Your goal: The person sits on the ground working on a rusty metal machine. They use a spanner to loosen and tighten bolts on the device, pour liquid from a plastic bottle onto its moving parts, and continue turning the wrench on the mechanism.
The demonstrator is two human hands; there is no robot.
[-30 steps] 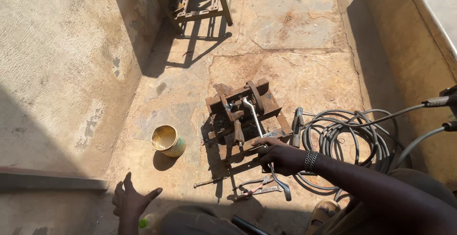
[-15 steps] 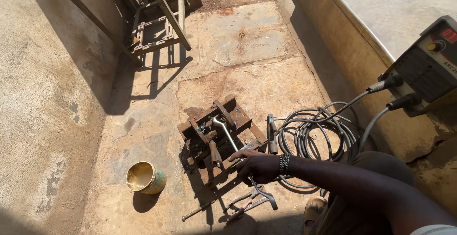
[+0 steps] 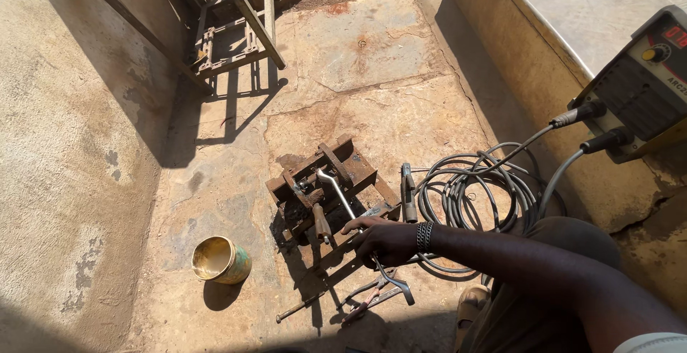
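Head view: right hand (image 3: 383, 241) grasping bent metal rod (image 3: 342, 199); yellow tin (image 3: 220, 260) open, contents unclear; left hand unseen

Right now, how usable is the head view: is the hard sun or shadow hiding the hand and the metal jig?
Head view: sharp, no motion blur; harsh sun casts hard shadows. The right hand on the bent metal rod is dark but readable. The rusty jig has deep shadow below. Glare washes out the ledge top. Left hand not visible.
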